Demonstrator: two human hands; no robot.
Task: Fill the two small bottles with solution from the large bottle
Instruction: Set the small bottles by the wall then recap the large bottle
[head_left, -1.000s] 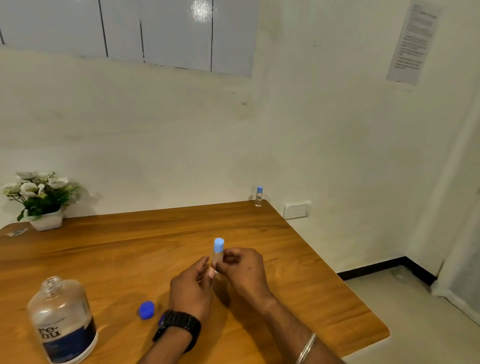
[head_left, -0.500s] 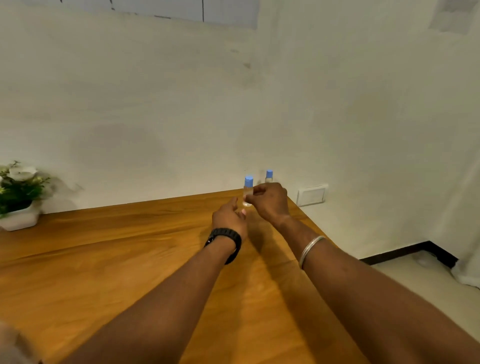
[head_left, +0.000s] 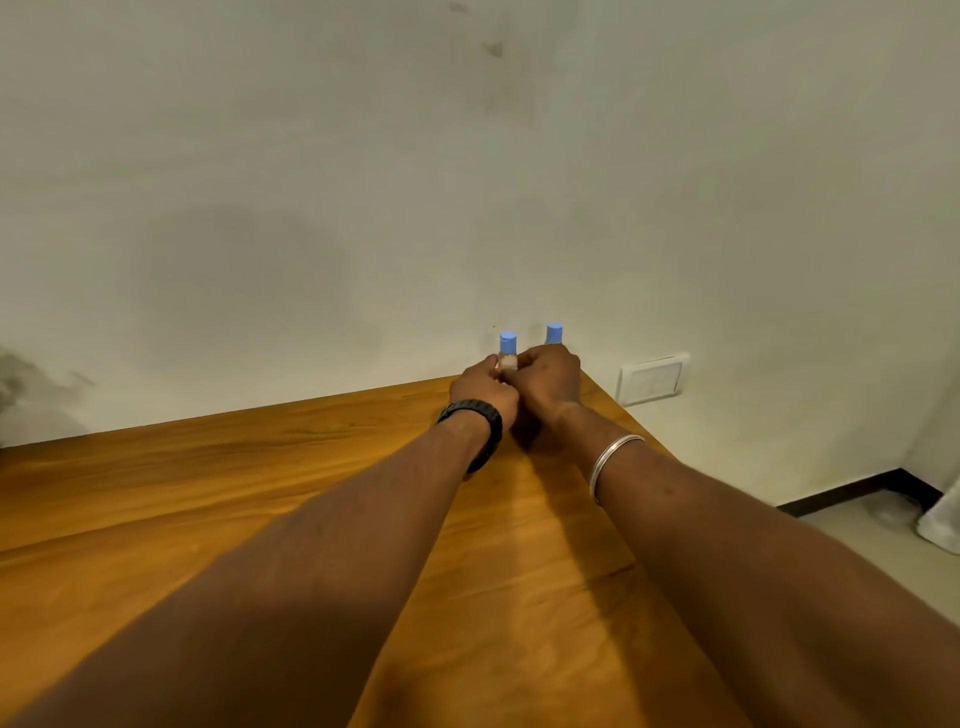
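Head view, and both arms are stretched out full length toward the far right corner of the wooden table (head_left: 260, 519). The left hand (head_left: 480, 387) and right hand (head_left: 548, 379) meet there, knuckles nearly touching, both curled in around one small bottle (head_left: 507, 356). That bottle stands upright between the two hands, its blue cap (head_left: 508, 343) poking up clear above the fingers, a sliver of clear body showing just under it. Fingers of both hands are pinched close on that body; the bottom of the bottle is hidden behind the hands, so whether it sits on the table cannot be told.

Just beyond the right hand, a little to its right and nearer the wall (head_left: 467, 182), stands the second small bottle (head_left: 554, 335). Only its blue cap and shoulder show over the right hand's knuckles; it looks apart from the fingers, though the lower part is hidden.

On the left wrist, a black watch (head_left: 480, 421). On the right forearm, a thin silver bangle (head_left: 613, 460).

Off to the right of the right hand, on the wall beside the table corner, a white switch plate (head_left: 652, 379). Further right and lower, bare floor (head_left: 883, 545) with a dark skirting line along the wall.
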